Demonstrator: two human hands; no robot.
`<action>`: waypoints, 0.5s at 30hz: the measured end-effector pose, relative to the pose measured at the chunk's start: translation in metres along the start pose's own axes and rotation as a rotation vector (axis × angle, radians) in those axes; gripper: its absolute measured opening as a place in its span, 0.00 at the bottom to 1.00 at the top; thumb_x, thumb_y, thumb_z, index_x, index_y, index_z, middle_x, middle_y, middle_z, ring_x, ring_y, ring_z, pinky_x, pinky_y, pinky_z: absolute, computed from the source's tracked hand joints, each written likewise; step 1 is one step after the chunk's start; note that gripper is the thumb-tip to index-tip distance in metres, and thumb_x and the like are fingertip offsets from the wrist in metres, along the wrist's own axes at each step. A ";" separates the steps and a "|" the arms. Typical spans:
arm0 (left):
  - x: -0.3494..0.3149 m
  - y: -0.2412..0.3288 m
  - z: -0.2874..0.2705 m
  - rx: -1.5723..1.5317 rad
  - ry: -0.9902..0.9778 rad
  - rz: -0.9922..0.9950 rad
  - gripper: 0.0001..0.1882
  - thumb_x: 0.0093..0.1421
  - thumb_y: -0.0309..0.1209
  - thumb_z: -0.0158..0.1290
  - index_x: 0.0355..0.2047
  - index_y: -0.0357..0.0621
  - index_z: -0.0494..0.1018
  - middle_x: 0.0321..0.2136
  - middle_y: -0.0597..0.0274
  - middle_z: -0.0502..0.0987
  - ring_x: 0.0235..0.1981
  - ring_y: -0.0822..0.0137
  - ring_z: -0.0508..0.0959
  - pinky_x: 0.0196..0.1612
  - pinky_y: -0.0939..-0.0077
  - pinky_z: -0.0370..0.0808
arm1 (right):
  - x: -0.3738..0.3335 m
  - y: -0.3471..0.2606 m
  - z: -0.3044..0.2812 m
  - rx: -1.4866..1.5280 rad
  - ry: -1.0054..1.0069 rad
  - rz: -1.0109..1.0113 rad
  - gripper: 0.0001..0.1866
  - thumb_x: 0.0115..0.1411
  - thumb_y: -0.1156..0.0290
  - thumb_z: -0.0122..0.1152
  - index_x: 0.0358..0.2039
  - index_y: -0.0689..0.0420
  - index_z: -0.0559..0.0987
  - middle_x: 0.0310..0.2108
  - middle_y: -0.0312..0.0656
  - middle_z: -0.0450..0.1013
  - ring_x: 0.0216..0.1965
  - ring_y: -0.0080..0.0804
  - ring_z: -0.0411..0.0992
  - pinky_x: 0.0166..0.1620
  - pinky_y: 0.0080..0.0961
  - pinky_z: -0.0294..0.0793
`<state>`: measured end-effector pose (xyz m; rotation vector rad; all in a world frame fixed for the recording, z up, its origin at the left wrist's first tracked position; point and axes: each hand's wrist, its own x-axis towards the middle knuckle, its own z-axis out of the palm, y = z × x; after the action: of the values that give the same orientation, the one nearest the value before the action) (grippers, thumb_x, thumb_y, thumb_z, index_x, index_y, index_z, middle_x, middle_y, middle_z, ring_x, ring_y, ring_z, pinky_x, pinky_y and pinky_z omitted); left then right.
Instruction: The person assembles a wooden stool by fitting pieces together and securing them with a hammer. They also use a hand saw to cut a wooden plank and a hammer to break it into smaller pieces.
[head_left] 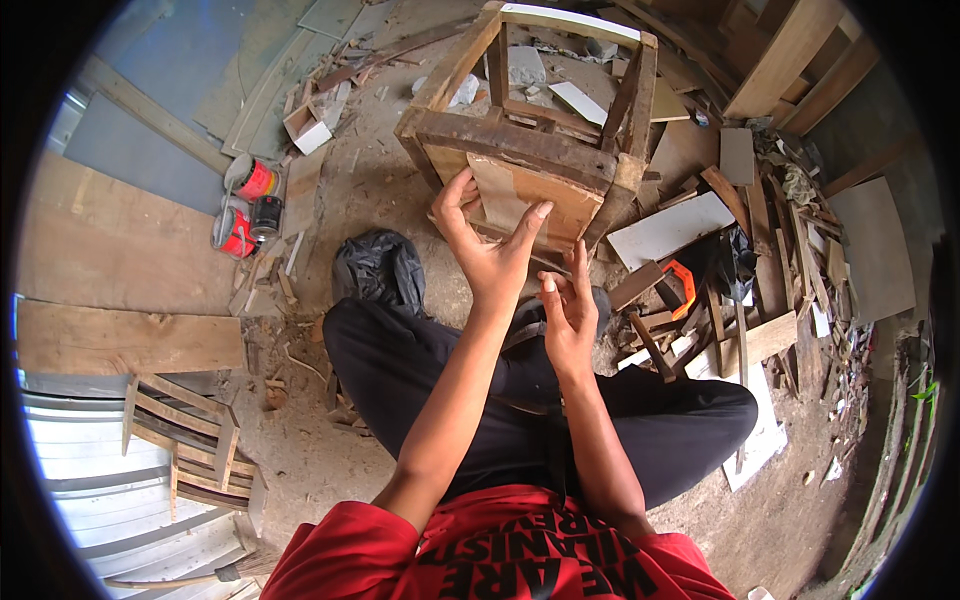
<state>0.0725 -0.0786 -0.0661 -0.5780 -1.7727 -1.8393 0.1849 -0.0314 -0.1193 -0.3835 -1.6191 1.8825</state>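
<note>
In front of me a worn wooden frame (520,140), like a stool or chair lying tipped, rests on the floor. A tan, paper-like sheet (505,195) lies over the brown panel (570,207) on its near side. My left hand (492,250) grips this sheet, fingers at its left edge and thumb at its right. Close by, below the panel's lower right corner, my right hand (570,320) is raised with its fingers apart and nothing visible in it. A thin rod-like edge shows between the hands; what it belongs to is unclear.
Wood offcuts, white boards (670,230) and an orange-handled saw (682,290) lie to the right. A black plastic bag (378,272) sits by my left knee. Red paint cans (234,230) stand further left, and a slatted wooden piece (195,440) lies at the lower left.
</note>
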 end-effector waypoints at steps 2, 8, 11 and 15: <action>-0.001 0.002 -0.001 0.001 -0.002 0.008 0.40 0.48 0.30 0.71 0.58 0.40 0.60 0.49 0.58 0.65 0.49 0.66 0.67 0.53 0.67 0.66 | 0.001 0.003 0.000 0.006 0.007 -0.016 0.36 0.67 0.77 0.54 0.71 0.61 0.49 0.55 0.44 0.60 0.46 0.24 0.69 0.44 0.21 0.72; 0.005 -0.006 -0.004 -0.006 -0.003 0.047 0.40 0.49 0.32 0.71 0.58 0.40 0.60 0.51 0.56 0.64 0.49 0.64 0.67 0.51 0.67 0.67 | -0.001 -0.001 0.006 0.014 -0.032 -0.009 0.37 0.66 0.78 0.53 0.71 0.59 0.48 0.60 0.47 0.57 0.49 0.26 0.68 0.43 0.22 0.74; 0.011 -0.009 -0.008 -0.013 0.005 0.049 0.39 0.50 0.33 0.70 0.58 0.40 0.60 0.51 0.56 0.64 0.49 0.65 0.68 0.51 0.66 0.67 | 0.000 -0.002 0.008 -0.028 -0.065 -0.014 0.38 0.66 0.77 0.54 0.72 0.57 0.48 0.63 0.49 0.55 0.51 0.28 0.68 0.42 0.21 0.75; 0.012 -0.012 -0.013 -0.039 -0.006 0.006 0.40 0.50 0.33 0.70 0.59 0.40 0.59 0.51 0.56 0.64 0.50 0.64 0.67 0.54 0.65 0.65 | 0.003 0.003 0.010 -0.082 -0.098 0.003 0.39 0.65 0.75 0.56 0.72 0.53 0.49 0.64 0.49 0.54 0.51 0.28 0.68 0.41 0.21 0.75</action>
<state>0.0558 -0.0922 -0.0688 -0.6037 -1.7412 -1.8740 0.1763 -0.0374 -0.1194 -0.3328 -1.7656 1.8671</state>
